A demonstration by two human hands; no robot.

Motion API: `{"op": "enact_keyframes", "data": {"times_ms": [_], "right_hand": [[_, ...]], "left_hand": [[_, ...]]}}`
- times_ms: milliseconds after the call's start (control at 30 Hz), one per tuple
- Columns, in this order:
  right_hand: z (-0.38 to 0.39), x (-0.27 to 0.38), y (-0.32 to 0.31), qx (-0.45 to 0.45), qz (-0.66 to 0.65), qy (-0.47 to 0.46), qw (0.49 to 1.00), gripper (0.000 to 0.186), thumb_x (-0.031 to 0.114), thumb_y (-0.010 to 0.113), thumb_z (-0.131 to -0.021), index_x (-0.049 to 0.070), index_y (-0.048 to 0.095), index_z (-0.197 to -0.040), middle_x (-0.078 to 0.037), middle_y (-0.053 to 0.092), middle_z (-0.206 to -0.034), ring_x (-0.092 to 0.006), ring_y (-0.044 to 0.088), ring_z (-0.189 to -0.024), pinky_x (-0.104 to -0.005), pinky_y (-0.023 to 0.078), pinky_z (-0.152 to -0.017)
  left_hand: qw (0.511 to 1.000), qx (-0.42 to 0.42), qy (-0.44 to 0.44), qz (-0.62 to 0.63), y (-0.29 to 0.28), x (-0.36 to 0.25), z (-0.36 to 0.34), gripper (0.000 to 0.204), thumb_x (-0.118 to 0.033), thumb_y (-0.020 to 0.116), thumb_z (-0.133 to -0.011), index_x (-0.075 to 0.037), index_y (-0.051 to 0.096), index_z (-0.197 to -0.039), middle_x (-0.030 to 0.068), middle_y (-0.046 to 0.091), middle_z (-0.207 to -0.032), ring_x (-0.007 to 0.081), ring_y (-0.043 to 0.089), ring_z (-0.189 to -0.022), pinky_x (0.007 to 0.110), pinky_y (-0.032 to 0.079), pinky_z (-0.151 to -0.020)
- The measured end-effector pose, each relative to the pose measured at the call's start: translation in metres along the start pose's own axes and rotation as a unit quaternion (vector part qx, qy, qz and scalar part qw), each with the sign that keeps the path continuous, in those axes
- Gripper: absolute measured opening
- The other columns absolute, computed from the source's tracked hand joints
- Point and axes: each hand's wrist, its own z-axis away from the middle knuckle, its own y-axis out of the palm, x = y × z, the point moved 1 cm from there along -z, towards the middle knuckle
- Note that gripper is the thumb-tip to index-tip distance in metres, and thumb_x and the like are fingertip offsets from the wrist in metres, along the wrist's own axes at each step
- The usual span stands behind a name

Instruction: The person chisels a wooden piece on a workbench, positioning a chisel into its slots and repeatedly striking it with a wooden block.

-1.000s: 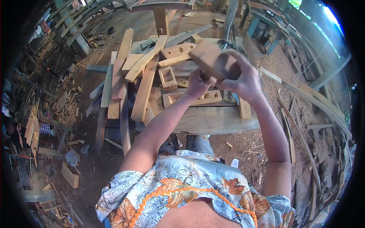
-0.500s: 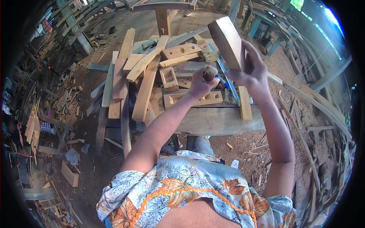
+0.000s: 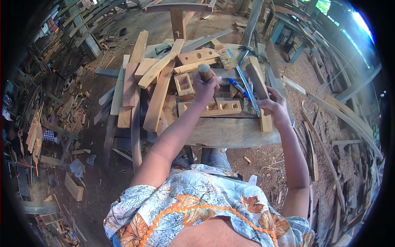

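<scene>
Head view: the left hand point(image 3: 204, 87) is fisted around a wooden-handled chisel point(image 3: 205, 72), held upright over the mortised wooden block point(image 3: 210, 108) on the workbench point(image 3: 230, 132). The right hand point(image 3: 275, 108) curls its fingers on a long wooden bar point(image 3: 259, 91), which lies beside a steel ruler point(image 3: 247, 87).

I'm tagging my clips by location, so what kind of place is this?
Most likely an open-sided woodworking shop. A workbench is piled with planks and mortised blocks, the left hand grips a wooden-handled tool, and sawdust covers the ground.
</scene>
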Motion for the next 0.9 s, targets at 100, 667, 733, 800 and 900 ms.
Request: {"op": "enact_keyframes", "data": {"times_ms": [100, 667, 733, 800, 900], "right_hand": [[0.004, 0.017, -0.002, -0.022, -0.012, -0.043, 0.999, 0.08, 0.02, 0.076, -0.056, -0.007, 0.052, -0.127, -0.016, 0.063, -0.096, -0.0215, 0.063, -0.083, -0.0304, 0.05, -0.073], [0.018, 0.084, 0.022, 0.019, 0.045, -0.292, 0.955, 0.086, 0.019, 0.078, -0.056, -0.003, 0.044, -0.133, -0.012, 0.057, -0.108, -0.0216, 0.059, -0.096, -0.0309, 0.048, -0.083], [0.018, 0.074, 0.025, 0.006, 0.006, -0.342, 0.94, 0.093, 0.025, 0.079, -0.057, -0.003, 0.038, -0.136, -0.013, 0.053, -0.117, -0.0235, 0.059, -0.101, -0.0344, 0.048, -0.085], [0.015, 0.057, 0.028, 0.022, 0.2, -0.279, 0.939, 0.088, 0.025, 0.079, -0.056, -0.002, 0.044, -0.132, -0.012, 0.059, -0.105, -0.023, 0.061, -0.095, -0.0329, 0.049, -0.082], [0.005, 0.027, 0.021, 0.058, 0.193, -0.159, 0.967, 0.083, 0.022, 0.078, -0.055, -0.004, 0.049, -0.128, -0.011, 0.061, -0.093, -0.0204, 0.062, -0.084, -0.0303, 0.049, -0.076]], "left_hand": [[0.998, 0.045, 0.019, -0.035, 0.009, 0.005, 0.006, 0.015, 0.0, 0.069, -0.075, -0.006, 0.057, -0.08, -0.0016, 0.057, -0.067, 0.006, 0.054, -0.056, 0.022, 0.046, -0.052], [0.983, 0.155, 0.035, -0.092, 0.026, 0.004, 0.022, 0.024, 0.002, 0.067, -0.074, -0.001, 0.06, -0.097, -0.0017, 0.06, -0.079, 0.005, 0.054, -0.072, 0.024, 0.048, -0.067], [0.981, 0.161, 0.015, -0.106, 0.024, 0.003, 0.021, 0.025, 0.003, 0.067, -0.074, 0.0, 0.06, -0.098, -0.0011, 0.061, -0.08, 0.0052, 0.054, -0.073, 0.024, 0.048, -0.067], [0.982, 0.161, -0.029, -0.094, 0.024, 0.003, 0.022, 0.026, 0.003, 0.067, -0.074, 0.0, 0.06, -0.098, -0.0005, 0.062, -0.081, 0.0053, 0.055, -0.074, 0.023, 0.048, -0.068], [0.985, 0.165, -0.038, 0.027, 0.026, 0.003, 0.026, 0.026, 0.004, 0.067, -0.074, -0.001, 0.06, -0.099, 0.0001, 0.064, -0.083, 0.0053, 0.057, -0.077, 0.024, 0.049, -0.068]]}}
